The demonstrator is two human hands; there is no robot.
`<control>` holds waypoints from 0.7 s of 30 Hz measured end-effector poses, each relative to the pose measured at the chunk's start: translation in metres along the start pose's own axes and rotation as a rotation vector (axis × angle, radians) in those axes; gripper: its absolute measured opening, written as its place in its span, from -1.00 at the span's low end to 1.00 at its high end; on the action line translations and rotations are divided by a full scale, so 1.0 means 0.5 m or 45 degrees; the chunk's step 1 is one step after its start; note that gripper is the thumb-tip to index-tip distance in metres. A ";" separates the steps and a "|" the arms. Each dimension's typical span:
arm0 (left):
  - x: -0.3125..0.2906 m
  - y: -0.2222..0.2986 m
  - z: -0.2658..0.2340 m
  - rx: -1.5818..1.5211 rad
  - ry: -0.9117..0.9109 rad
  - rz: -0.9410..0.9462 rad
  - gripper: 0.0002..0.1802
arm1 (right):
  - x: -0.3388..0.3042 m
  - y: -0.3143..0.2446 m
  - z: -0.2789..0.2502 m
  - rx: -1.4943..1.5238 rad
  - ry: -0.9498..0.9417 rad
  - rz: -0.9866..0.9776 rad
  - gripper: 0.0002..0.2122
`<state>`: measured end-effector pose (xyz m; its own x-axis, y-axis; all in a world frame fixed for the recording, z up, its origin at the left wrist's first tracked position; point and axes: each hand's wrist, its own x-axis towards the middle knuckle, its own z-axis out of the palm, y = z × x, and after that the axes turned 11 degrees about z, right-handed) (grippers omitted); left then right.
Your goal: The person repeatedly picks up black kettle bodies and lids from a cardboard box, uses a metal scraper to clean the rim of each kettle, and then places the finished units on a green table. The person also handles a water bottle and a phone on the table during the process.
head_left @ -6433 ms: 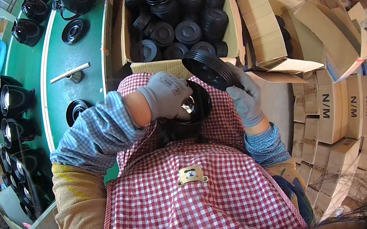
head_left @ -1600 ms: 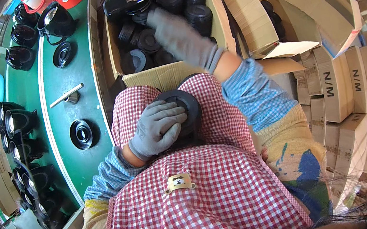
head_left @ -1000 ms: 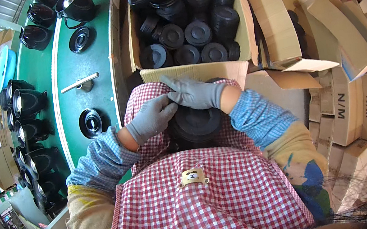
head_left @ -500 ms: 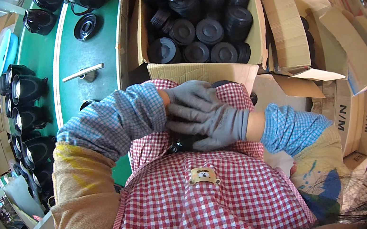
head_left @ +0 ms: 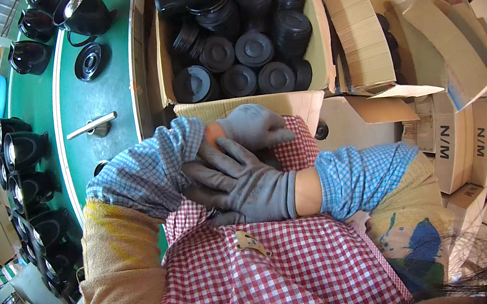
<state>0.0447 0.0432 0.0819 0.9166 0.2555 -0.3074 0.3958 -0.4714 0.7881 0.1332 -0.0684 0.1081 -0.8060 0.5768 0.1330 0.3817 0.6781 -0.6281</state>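
Observation:
Both my hands wear grey gloves and meet over my lap, in front of a red-and-white checked apron point(head_left: 276, 280). My left hand point(head_left: 255, 126) is on the far side, back upward, its fingers curled down toward the right. Whatever it holds, if anything, is hidden beneath it. Crossing in front, my right hand point(head_left: 242, 181) points leftward with its fingers stretched and spread, the fingertips by my left wrist and blue checked sleeve. A small dark patch shows between the hands, too little to name.
Beyond my hands stands a cardboard box point(head_left: 249, 105) of stacked black round lids point(head_left: 254, 48). Open cartons point(head_left: 357, 26) are at right, above flat-sided boxes point(head_left: 456, 147). On the green table point(head_left: 73, 99) at left are black pitchers point(head_left: 26, 148), a black lid point(head_left: 90, 61) and a metal bar on a stand point(head_left: 93, 126).
My right hand has slid left from on top of my left hand toward its wrist. My left hand now shows more, its fingers curled. The view has shifted, moving the surroundings leftward.

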 end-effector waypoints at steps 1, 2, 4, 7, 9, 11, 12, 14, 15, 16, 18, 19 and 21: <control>-0.008 0.019 -0.014 0.006 0.061 -0.037 -0.52 | -0.006 0.000 0.008 0.022 0.072 0.016 -0.39; -0.015 0.039 -0.025 0.018 0.093 -0.047 -0.54 | -0.012 0.031 -0.009 -0.034 0.042 -0.101 -0.37; -0.044 -0.002 0.010 -0.062 0.286 0.252 -0.58 | -0.043 0.121 -0.035 0.181 -0.218 -0.113 -0.36; -0.091 -0.099 0.101 -0.330 0.609 0.975 -0.56 | -0.061 0.171 -0.035 0.413 -0.401 -0.014 -0.40; -0.061 -0.018 0.021 -0.204 0.084 0.175 -0.59 | -0.023 0.072 -0.048 -0.049 0.100 -0.384 -0.44; -0.038 0.033 -0.032 -0.060 -0.235 -0.351 -0.60 | -0.022 0.076 -0.023 -0.085 -0.025 -0.263 -0.38; -0.054 0.033 -0.027 -0.051 -0.181 -0.376 -0.61 | -0.044 0.088 -0.025 -0.037 -0.018 -0.181 -0.38; -0.085 0.025 -0.011 -0.019 -0.033 -0.307 -0.62 | -0.069 0.124 -0.057 0.010 0.045 -0.280 -0.36; -0.098 0.004 0.024 0.000 0.170 -0.026 -0.63 | -0.064 0.141 -0.066 0.069 -0.107 -0.222 -0.35; -0.112 -0.052 0.078 0.022 0.362 0.264 -0.63 | -0.058 0.154 -0.071 0.125 -0.256 -0.153 -0.34; -0.066 -0.084 0.132 0.035 1.041 1.282 -0.63 | -0.052 0.148 -0.071 0.142 -0.410 -0.059 -0.33; -0.074 -0.107 0.132 -0.321 0.628 0.811 -0.62 | -0.048 0.137 -0.062 0.111 -0.412 -0.049 -0.34; -0.072 -0.072 0.076 -0.760 0.170 -0.222 -0.61 | -0.043 0.063 -0.016 -0.144 -0.090 -0.102 -0.37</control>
<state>-0.0004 0.0191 0.0443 0.8114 0.4074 -0.4191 0.4036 0.1282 0.9059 0.1664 -0.0557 0.0915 -0.8642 0.4880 0.1223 0.3603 0.7700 -0.5265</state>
